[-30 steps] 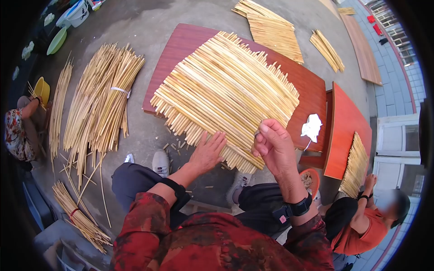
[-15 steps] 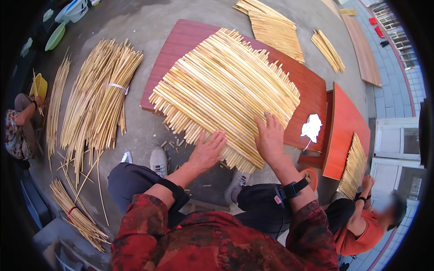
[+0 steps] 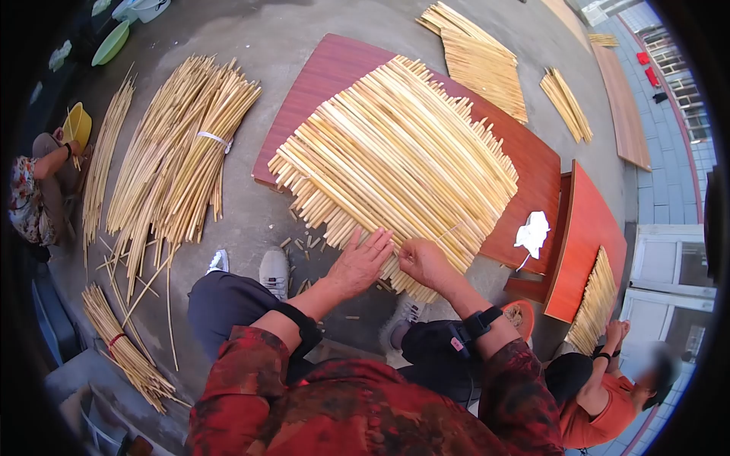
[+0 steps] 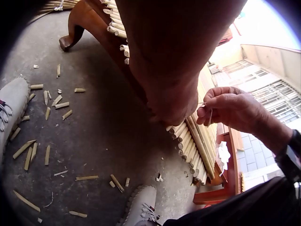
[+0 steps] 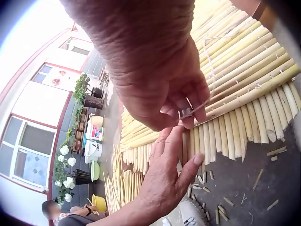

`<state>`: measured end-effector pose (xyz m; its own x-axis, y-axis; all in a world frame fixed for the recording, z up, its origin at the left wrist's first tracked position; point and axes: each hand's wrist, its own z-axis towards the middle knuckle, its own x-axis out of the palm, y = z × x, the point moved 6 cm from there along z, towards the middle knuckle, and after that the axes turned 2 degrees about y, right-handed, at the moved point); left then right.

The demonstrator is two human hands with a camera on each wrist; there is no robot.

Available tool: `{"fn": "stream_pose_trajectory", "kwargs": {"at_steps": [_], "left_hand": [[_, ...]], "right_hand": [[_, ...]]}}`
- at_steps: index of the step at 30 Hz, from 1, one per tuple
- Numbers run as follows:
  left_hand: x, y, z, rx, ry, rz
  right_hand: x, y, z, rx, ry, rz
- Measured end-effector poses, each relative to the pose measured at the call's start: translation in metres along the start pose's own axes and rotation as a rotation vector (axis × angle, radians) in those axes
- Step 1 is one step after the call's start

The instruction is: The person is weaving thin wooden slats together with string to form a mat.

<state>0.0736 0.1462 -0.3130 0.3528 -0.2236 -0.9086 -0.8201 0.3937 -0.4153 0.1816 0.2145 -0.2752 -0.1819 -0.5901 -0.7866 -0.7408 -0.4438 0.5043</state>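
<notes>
A mat of pale, straight reed stalks (image 3: 395,152) lies across a red-brown table (image 3: 323,68), its uneven near edge hanging over the side. My left hand (image 3: 357,266) rests on that near edge with fingers extended. Close beside it, my right hand (image 3: 426,262) has its fingers curled and pinches a thin, pale string (image 5: 210,66). The string trails back over the stalks in the right wrist view, where short white stitches (image 5: 258,86) cross the mat near its edge. A ring (image 5: 186,113) is on a right-hand finger.
Cut stalk ends (image 4: 62,105) litter the floor by my shoes (image 3: 274,273). Tied stalk bundles (image 3: 175,159) lie to the left. White crumpled material (image 3: 532,232) sits on the table's right. One person (image 3: 608,395) sits at right, another (image 3: 46,186) at far left.
My right hand came down from a raised pinch, lay spread on the mat, then moved left beside my left hand with fingers curled. The left hand stays at the near edge.
</notes>
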Motion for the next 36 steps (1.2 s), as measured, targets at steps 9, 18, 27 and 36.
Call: {"fn": "stream_pose_trajectory", "kwargs": {"at_steps": [9,18,27,36], "left_hand": [[0.000,-0.004,0.002,0.046,0.042,0.046],[0.002,-0.002,0.001,0.009,0.018,-0.036],[0.007,0.000,0.000,0.044,0.026,-0.088],[-0.018,0.014,-0.012,-0.219,-0.260,-0.459]], "right_hand": [[0.001,0.003,-0.010,0.115,0.133,0.205],[0.007,0.011,-0.005,0.293,-0.067,1.255],[0.002,0.034,-0.007,0.244,-0.093,1.038],[-0.094,-0.007,-0.020,-0.036,-0.415,0.255]]}}
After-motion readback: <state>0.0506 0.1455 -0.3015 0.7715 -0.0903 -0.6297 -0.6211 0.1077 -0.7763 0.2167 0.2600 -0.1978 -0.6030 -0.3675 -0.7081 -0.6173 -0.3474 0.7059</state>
